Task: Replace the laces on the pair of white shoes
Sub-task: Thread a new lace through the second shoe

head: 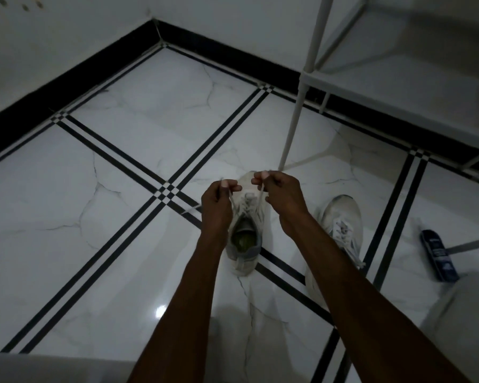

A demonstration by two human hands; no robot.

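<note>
Both forearms reach over floor (94, 244); left hand (217, 205), right hand (281, 197) each pinch lace (260, 193) end above near shoe (245, 236), toe pointing away.

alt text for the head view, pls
Both hands, left hand and right hand, each pinch a lace end above a white shoe on a marble-tiled floor. The second shoe lies to its right.
</note>
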